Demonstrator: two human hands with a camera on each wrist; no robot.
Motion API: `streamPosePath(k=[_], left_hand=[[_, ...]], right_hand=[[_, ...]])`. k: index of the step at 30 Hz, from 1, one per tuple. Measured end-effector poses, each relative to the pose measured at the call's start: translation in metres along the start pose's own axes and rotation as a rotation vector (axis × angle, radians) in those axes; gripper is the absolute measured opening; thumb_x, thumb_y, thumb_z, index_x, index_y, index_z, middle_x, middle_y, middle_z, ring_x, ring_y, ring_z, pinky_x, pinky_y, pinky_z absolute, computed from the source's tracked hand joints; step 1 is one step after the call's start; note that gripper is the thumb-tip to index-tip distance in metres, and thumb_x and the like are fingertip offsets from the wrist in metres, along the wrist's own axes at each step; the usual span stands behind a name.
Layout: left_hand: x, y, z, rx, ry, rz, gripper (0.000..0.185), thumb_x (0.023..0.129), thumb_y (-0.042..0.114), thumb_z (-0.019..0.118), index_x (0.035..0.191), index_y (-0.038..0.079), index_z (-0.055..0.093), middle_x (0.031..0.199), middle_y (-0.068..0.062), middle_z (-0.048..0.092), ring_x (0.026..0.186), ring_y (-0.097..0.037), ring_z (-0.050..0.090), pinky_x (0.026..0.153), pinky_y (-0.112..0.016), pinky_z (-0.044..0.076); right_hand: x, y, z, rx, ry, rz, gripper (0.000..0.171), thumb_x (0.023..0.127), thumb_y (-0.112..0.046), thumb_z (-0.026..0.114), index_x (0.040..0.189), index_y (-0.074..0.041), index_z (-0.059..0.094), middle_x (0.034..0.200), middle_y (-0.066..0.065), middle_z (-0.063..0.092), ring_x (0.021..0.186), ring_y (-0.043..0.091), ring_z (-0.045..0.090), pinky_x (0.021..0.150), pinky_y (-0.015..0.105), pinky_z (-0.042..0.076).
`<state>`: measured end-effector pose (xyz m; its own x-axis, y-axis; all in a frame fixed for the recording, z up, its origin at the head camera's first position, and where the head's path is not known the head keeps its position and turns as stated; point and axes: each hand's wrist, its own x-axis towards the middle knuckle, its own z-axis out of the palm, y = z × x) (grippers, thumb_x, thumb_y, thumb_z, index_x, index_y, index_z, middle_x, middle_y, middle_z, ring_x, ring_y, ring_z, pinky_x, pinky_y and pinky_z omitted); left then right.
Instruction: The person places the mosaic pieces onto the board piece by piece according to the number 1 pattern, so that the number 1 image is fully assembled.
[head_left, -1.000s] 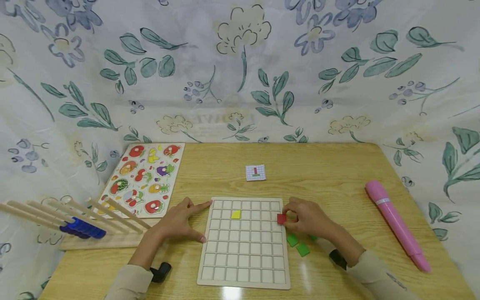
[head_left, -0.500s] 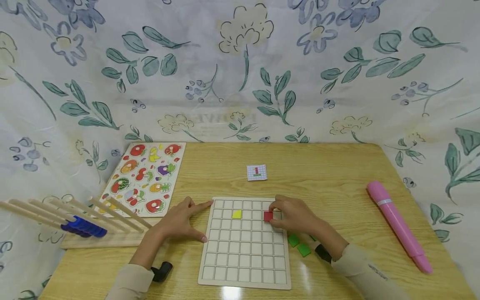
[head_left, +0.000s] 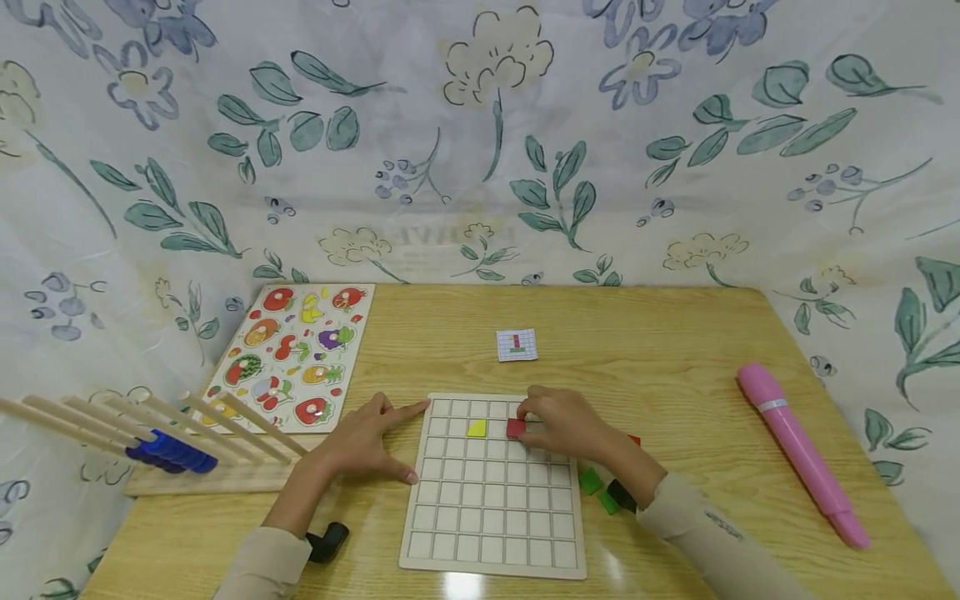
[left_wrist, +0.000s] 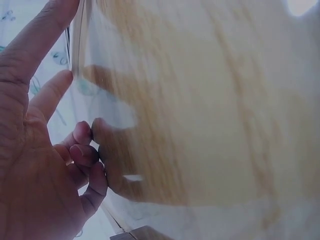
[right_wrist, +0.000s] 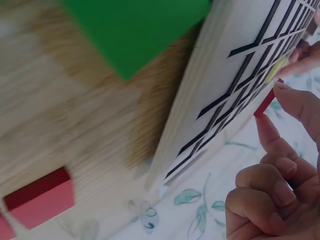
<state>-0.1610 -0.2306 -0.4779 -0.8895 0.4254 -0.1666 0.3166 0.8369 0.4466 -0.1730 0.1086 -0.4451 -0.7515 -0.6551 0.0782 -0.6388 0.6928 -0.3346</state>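
A white grid board [head_left: 491, 517] lies on the wooden table, with a yellow tile [head_left: 476, 428] in its second row. My right hand [head_left: 558, 425] pinches a red tile [head_left: 515, 428] over the second row, two cells right of the yellow one; the right wrist view shows the red tile [right_wrist: 266, 102] between thumb and forefinger above the grid board [right_wrist: 235, 85]. My left hand [head_left: 360, 446] rests flat on the table at the board's left edge, forefinger touching its top left corner. In the left wrist view the left hand [left_wrist: 45, 150] lies spread on the wood.
Green tiles [head_left: 592, 483] and a red tile [head_left: 634, 439] lie right of the board. A small pattern card [head_left: 517, 344] sits behind it. A fruit puzzle [head_left: 292, 354] and a wooden peg rack with blue rings [head_left: 168, 454] stand left. A pink pen [head_left: 798, 450] lies right.
My right hand has carried the red tile leftward from the board's right edge to a cell near the yellow tile. The left hand has stayed in place.
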Motion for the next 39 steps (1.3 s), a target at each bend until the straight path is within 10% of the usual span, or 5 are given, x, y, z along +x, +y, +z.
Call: streamPosePath(k=[14,31,39], left_hand=[[0.003,0.004,-0.001,-0.003,-0.015,-0.023,0.109,0.055,0.071,0.084,0.150,0.041,0.041,0.096,-0.002,0.039,0.073,-0.019,0.036,0.064,-0.031,0.030],[0.002,0.004,-0.001,0.001,-0.018,-0.015,0.109,0.055,0.070,0.084,0.150,0.039,0.041,0.096,-0.002,0.039,0.072,-0.017,0.035,0.063,-0.030,0.031],[0.002,0.005,-0.003,0.006,-0.012,-0.008,0.109,0.056,0.071,0.083,0.151,0.039,0.041,0.096,-0.002,0.039,0.072,-0.017,0.036,0.064,-0.030,0.032]], right_hand=[[0.019,-0.009,0.006,-0.038,-0.100,0.037,0.021,0.087,-0.026,0.075,0.100,-0.009,0.075,0.089,-0.001,0.060,0.067,0.008,0.047,0.058,0.024,0.040],[0.015,-0.015,0.017,-0.161,0.006,-0.046,0.019,0.088,-0.027,0.075,0.097,-0.011,0.077,0.083,-0.002,0.063,0.060,0.007,0.050,0.052,0.021,0.039],[-0.008,0.004,-0.016,0.042,0.030,0.102,0.035,0.087,-0.027,0.077,0.115,-0.008,0.072,0.094,0.003,0.066,0.066,0.007,0.050,0.056,0.022,0.040]])
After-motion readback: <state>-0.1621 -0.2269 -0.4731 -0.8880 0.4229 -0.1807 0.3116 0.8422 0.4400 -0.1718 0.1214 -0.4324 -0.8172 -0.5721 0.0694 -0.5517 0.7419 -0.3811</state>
